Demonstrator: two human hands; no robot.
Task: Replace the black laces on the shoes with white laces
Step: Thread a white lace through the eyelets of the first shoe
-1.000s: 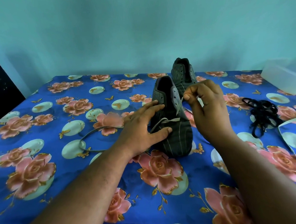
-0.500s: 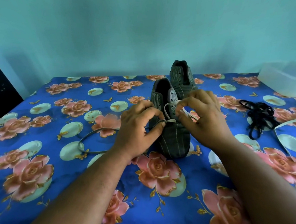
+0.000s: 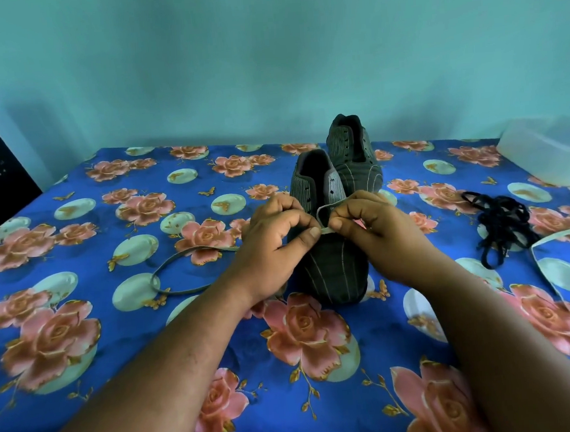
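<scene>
Two dark striped shoes stand on a table covered with a blue cloth printed with pink roses. The near shoe sits at the middle of the table with its toe toward the person, and the far shoe stands just behind it, touching or nearly so. Both hands meet over the lace holes of the near shoe. The left hand has its fingers curled and pinches the white lace between thumb and forefinger; the right hand pinches the same lace just beside it, and a small loop of lace rises between the two hands. The long free end of this lace trails off to the left, lying in a loose curve on the cloth. To the right, well apart from the shoes, the black laces lie in a tangled heap. Another white lace lies near them toward the right edge. A clear plastic box stands at the far right corner.
</scene>
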